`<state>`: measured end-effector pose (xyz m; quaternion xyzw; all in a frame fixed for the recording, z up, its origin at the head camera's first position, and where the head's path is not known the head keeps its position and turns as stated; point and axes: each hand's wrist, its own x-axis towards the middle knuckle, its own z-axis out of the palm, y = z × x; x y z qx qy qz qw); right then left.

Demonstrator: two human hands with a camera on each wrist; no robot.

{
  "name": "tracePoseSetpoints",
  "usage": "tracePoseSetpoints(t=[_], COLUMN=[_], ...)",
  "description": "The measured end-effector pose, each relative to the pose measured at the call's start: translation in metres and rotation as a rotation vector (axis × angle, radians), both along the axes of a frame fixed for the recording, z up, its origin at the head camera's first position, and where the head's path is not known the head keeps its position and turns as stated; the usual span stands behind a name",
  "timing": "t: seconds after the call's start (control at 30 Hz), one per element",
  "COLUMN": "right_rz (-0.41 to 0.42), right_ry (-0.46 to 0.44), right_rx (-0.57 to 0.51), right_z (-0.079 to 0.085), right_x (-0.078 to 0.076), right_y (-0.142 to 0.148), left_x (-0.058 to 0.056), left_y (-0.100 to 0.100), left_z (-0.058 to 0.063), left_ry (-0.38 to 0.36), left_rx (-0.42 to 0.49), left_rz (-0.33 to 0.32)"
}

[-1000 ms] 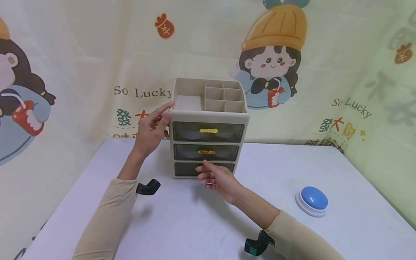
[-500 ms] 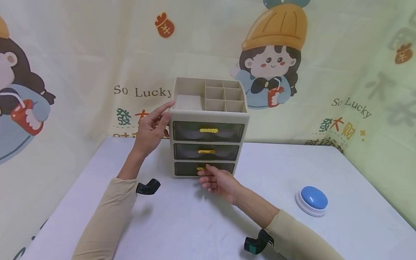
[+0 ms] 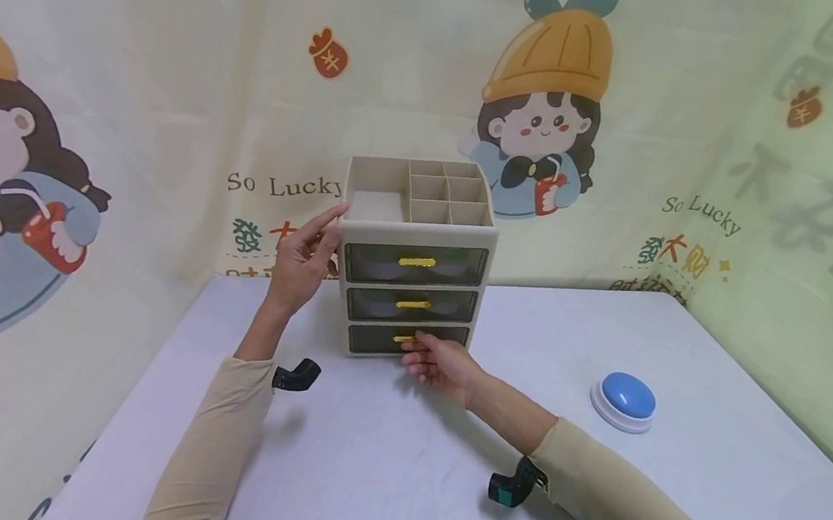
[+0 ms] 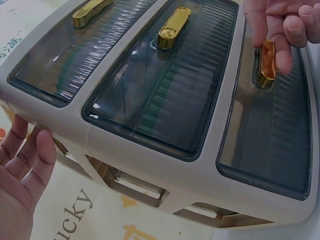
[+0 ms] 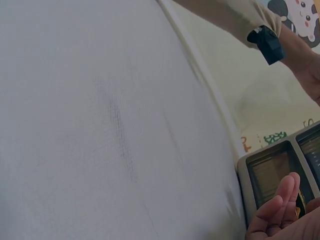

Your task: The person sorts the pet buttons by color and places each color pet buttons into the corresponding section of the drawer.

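Note:
A beige desktop drawer organizer [image 3: 413,228] stands on the table, with three dark see-through drawers, all pushed in. My left hand [image 3: 298,265] rests its fingers against the organizer's left side near the top; in the left wrist view its fingertips [image 4: 46,145] touch the side wall. At the bottom drawer [image 3: 379,338], my right hand [image 3: 443,366] has its thumb and a finger on either side of the right end of the gold drawer handle [image 4: 267,62], pinching it. The other fingers curl loosely below.
A blue push button [image 3: 629,395] on a white base stands on the white table [image 3: 378,481] to the right. Open compartments [image 3: 449,192] top the organizer. Printed cloth [image 3: 398,69] hangs behind and at both sides. A black wrist camera [image 3: 512,485] sits by the right sleeve.
My right hand has shifted slightly down and right along the bottom drawer's handle, leaving more of it in sight. My left hand and the organizer have stayed in place.

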<state>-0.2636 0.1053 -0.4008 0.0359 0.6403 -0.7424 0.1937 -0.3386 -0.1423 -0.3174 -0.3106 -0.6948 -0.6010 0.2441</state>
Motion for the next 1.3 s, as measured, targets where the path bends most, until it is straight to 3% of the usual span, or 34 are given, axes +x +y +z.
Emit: tracePoseSetpoints(t=[0.4,1.3], right_rz=[-0.011,0.12], right_ry=[-0.048,-0.037], right_rx=[0.017,0.01], right_z=[0.004,-0.001], right_x=[0.02,0.093], right_y=[-0.002,0.007], left_x=[-0.002,-0.001], left_y=[-0.001,0.0], left_z=[0.0,0.0], left_ry=[0.007,-0.008], left_rx=[0.006,0.005], left_rz=[-0.002,-0.009])
